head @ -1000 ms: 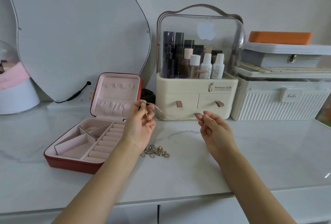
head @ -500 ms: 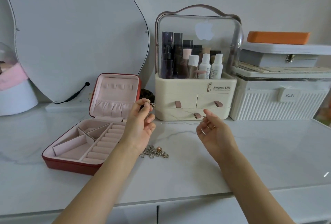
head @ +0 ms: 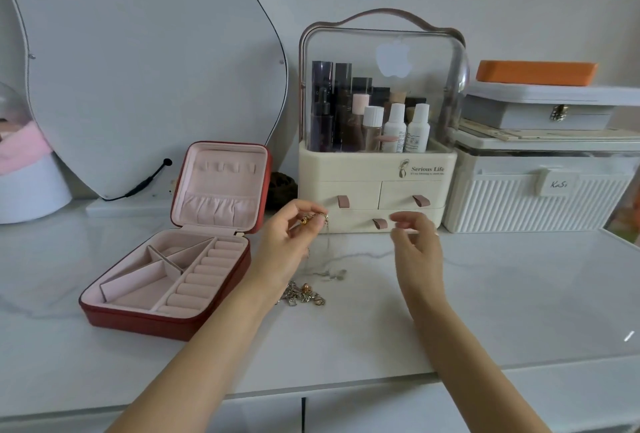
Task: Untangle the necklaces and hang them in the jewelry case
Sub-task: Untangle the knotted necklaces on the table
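Left hand pinches a thin necklace; right hand loose, empty.
Chain below the fingers blurs out; its end is hard to trace near the tangled pile.

- The jewelry case is red outside and soft pink inside.
- The table is white with thin grey lines.
- The makeup box is cream with pink pulls.
- The striped bin is white.
- The flat box on top is orange.
- The necklaces are silver and gold.
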